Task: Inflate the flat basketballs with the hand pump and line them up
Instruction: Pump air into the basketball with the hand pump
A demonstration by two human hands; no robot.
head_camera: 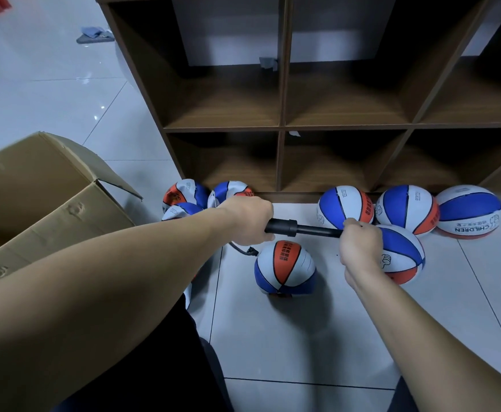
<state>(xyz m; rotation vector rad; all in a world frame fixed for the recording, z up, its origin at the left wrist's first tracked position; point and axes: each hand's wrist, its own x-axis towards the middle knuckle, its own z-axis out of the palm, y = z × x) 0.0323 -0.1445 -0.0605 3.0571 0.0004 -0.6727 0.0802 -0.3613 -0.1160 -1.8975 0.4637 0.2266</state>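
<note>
Two bare hands of yours hold the black hand pump (302,228) level above the tiled floor (302,337). Your left hand (247,221) is clenched around the thick barrel end, and your right hand (360,248) is wrapped around the handle at the other end, with a short length of thin rod showing between barrel and fist. From under your left fist a black hose (243,251) curves down toward the ball in the middle (285,267), which sits on the floor just below the pump; whether the needle is seated in it you cannot tell from here. Just behind your right hand lies another ball (404,254), round and full. Past that, three inflated balls (407,209) stand side by side along the foot of the brown shelf unit (282,126). Behind your left hand, a cluster of crumpled flat balls (184,197) rests against the shelf's left corner. To your left, an open cardboard box (35,203) sits on the floor.
</note>
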